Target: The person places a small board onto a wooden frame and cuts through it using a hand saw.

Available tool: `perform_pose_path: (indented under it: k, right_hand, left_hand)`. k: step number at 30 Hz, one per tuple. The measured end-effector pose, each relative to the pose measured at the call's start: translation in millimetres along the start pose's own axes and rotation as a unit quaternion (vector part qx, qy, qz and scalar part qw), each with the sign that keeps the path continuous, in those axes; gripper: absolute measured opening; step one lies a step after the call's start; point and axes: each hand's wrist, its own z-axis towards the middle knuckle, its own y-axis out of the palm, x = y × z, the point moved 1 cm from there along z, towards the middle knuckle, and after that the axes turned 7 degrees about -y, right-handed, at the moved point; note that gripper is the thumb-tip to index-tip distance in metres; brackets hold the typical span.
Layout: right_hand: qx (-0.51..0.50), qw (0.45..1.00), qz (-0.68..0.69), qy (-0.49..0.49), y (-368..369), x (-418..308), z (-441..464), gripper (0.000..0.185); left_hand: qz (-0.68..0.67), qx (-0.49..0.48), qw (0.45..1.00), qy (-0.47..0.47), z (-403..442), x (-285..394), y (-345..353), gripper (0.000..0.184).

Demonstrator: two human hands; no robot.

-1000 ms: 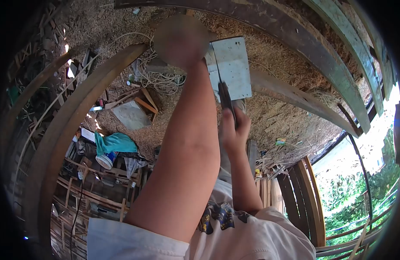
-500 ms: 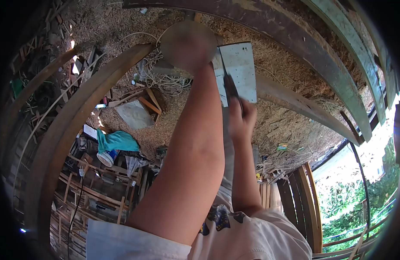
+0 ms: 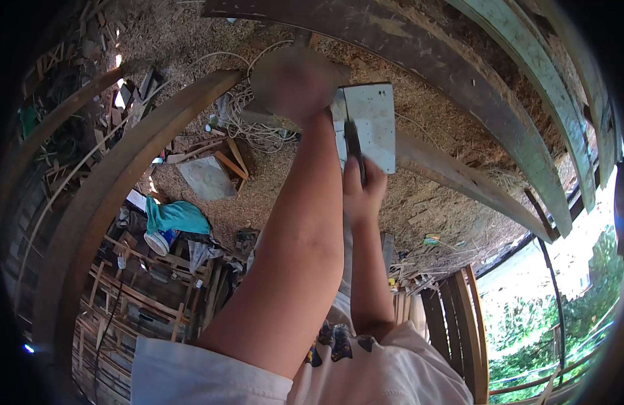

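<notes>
My right hand (image 3: 364,189) is wrapped round the handle of a dark tool with a thin blade (image 3: 353,142), seen nearly edge-on, so I cannot tell its exact kind. The tool lies over a pale, roughly square board (image 3: 376,121) with small dark holes. My left arm stretches forward to the board's left side. A round blurred patch covers my left hand (image 3: 300,84), hiding its fingers and anything in them.
Curved timbers (image 3: 150,148) and painted beams (image 3: 521,88) arch around the work spot. Wood shavings, coiled pale cord (image 3: 258,125) and offcuts litter the ground. A teal cloth (image 3: 178,216) lies at left near stacked wooden strips. Greenery shows at right.
My right hand and the dark tool have moved left and slightly forward relative to the pale board. The tool is now more upright in view. The whole view has shifted a little.
</notes>
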Motion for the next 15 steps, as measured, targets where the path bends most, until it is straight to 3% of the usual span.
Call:
perform_pose_path:
  k: [1,2,4,8,15]
  right_hand:
    - [0.017,0.997,-0.014,-0.069,-9,5,-20,0.035]
    - [0.013,0.997,-0.011,-0.075,-19,4,-37,0.035]
    - [-0.012,0.999,0.034,-0.013,-30,-15,-52,0.039]
    - [-0.019,0.998,0.062,0.026,-6,-6,11,0.035]
    - [-0.002,0.998,0.029,-0.052,-27,-7,-44,0.039]
  left_hand:
    - [-0.019,0.015,1.0,0.016,-1,-2,4,0.04]
    - [-0.039,0.03,0.998,0.034,1,-1,6,0.039]
    - [-0.033,0.018,0.999,0.025,0,1,1,0.038]
    - [-0.027,0.003,1.0,0.011,1,4,-2,0.039]
    - [-0.028,0.021,0.999,0.018,1,3,-1,0.038]
